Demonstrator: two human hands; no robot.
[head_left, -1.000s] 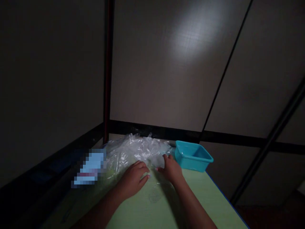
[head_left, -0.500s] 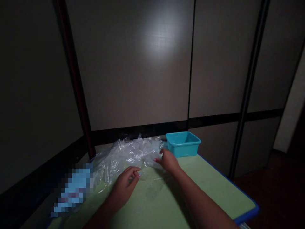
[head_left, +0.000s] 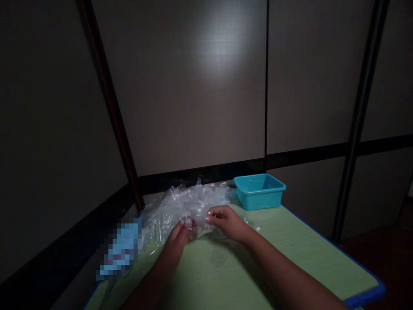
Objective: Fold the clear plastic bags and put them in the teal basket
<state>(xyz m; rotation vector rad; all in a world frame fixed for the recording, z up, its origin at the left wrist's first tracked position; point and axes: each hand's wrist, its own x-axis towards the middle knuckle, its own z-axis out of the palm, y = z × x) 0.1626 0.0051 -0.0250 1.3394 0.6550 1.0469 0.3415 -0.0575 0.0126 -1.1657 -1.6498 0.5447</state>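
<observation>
Hands: both have shifted since half a second ago; the right hand (head_left: 227,221) has drawn away from the tub toward the left, and the left hand (head_left: 180,234) has come up to meet the plastic, so their fingertips are now nearly level.
Left fingers: thumb and fingertips brought close together, pinching the clear film (head_left: 201,229); part of them shows blurred through it.
Right fingers: thumb and forefinger nipped together on the same film, the others curled in behind.
Clear film: spread between the two hands, low over the table, with a thin loose part reaching out under the right wrist; I can't make out where its edges end.
Plastic heap (head_left: 193,198): crumpled, see-through and shiny, piled just beyond the hands at the back of the table.
Blue tub (head_left: 261,200): upright, to the right of the heap and near the back edge.
Table (head_left: 297,254): pale green top, blue rim, a faint round mark near the arms.
Blurred blue item (head_left: 121,249): at the left edge, too masked to tell.
Panels (head_left: 193,107): dim behind everything, one bright patch of light.
</observation>
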